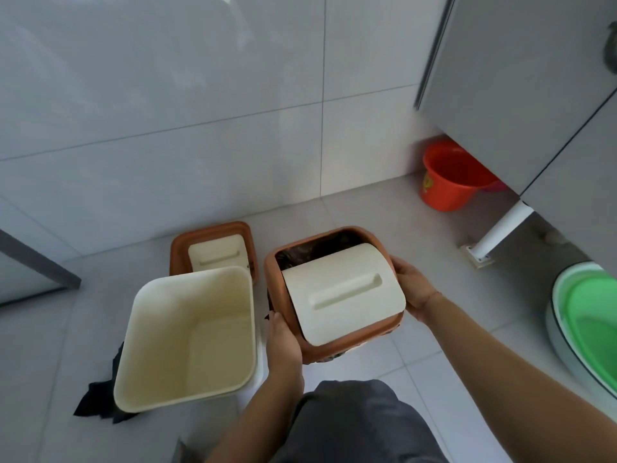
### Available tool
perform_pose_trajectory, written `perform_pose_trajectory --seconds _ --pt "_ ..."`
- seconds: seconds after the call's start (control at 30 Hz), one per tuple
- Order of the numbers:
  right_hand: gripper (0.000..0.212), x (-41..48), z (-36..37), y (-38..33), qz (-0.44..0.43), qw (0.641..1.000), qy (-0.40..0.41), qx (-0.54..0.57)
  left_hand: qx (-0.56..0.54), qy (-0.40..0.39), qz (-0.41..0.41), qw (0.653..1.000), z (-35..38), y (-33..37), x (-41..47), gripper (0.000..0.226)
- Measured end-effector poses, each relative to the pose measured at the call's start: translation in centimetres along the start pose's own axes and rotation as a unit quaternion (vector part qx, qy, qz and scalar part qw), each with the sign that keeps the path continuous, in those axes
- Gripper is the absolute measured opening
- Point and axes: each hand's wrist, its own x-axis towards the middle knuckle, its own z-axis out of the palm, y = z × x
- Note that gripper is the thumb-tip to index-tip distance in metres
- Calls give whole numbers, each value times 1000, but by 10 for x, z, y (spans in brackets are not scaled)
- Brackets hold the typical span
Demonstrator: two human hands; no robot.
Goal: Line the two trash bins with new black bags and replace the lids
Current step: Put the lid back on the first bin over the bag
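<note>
Item: brown plastic swing lid with cream flap (337, 292), on the bag-lined bin | Grip: your left hand (283, 339) and right hand (414, 287) clamp its opposite sides | Left of lid: unlined cream plastic bin (187, 339), nearer your left hand | Second brown lid (213, 248) beyond it; black bag (96, 401) beside it.

There are two brown lids (334, 295) (213, 250) with cream flaps, one open cream bin (187, 339), one black bag (100, 399) (crumpled on the floor), one red bucket (450, 178), one green basin (591, 315), and two hands (283, 342) (414, 287).
</note>
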Motion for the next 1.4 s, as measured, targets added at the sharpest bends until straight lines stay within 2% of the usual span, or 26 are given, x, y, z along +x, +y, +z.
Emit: perform_pose_trajectory --seconds 0.13,0.2,0.47,0.77,0.93,1.03,1.1,1.13,1.2,1.23,1.3,1.33,1.4 --pt "38 10 1 0 4 999 34 14 45 66 14 997 2 8 17 41" --pt "43 14 1 -2 9 998 54 25 12 90 11 996 3 16 23 37" --pt "53 33 -9 2 75 994 73 -35 -52 106 -22 993 8 34 38 35" --pt "47 34 -3 -8 107 985 136 4 -48 59 -50 996 12 52 49 35" --pt "34 32 -16 -7 105 974 196 46 55 -22 -71 996 25 68 52 32" --pt "24 23 -19 -12 115 967 225 30 125 -62 -59 988 14 87 40 30" --pt "33 15 -14 -28 89 954 277 -71 167 -67 -29 983 -5 110 34 38" --pt "38 9 -5 -42 58 931 336 -133 184 -68 -13 981 -20 125 33 39" --pt "44 -11 27 -76 -64 876 433 -202 206 -85 11 975 -52 158 26 31" --pt "43 -21 49 -94 -159 856 437 -225 215 -98 19 972 -70 174 21 21" --pt "37 -41 111 -124 -310 850 331 -267 224 -108 42 968 -117 201 10 16" --pt "33 -51 144 -135 -339 864 245 -279 225 -99 54 968 -140 211 6 19" --pt "27 -67 217 -146 -331 887 40 -320 210 -52 70 974 -196 220 3 18"
